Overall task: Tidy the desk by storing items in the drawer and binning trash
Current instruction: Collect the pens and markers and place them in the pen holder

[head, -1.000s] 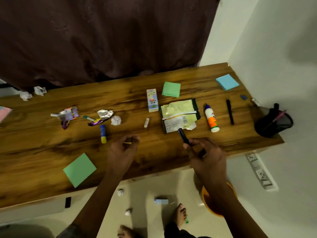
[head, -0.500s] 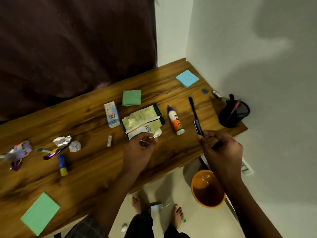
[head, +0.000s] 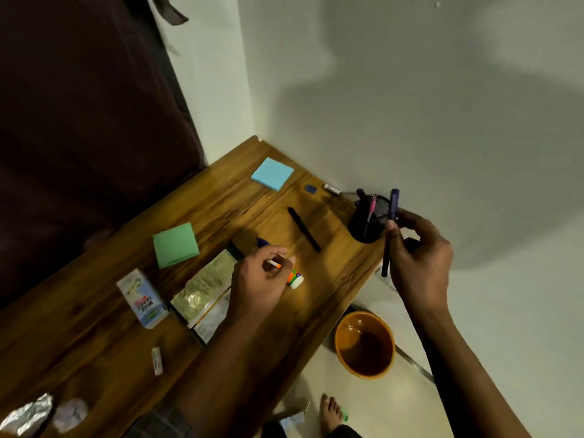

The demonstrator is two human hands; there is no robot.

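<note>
Raised to the pen holder [head: 368, 221] — right hand's [head: 417, 248] one pen [head: 390, 229].

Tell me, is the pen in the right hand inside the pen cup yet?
Not yet. The right hand grips the pen upright beside the cup, its lower tip hanging below the desk edge, outside the rim.

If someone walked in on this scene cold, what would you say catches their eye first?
Most striking is the right hand near the desk's far right corner, holding a dark pen upright beside the black mesh pen holder. Next, the left hand over the middle of the wooden desk pinches a small white and orange item. An orange bin sits on the floor below the desk edge.
</note>
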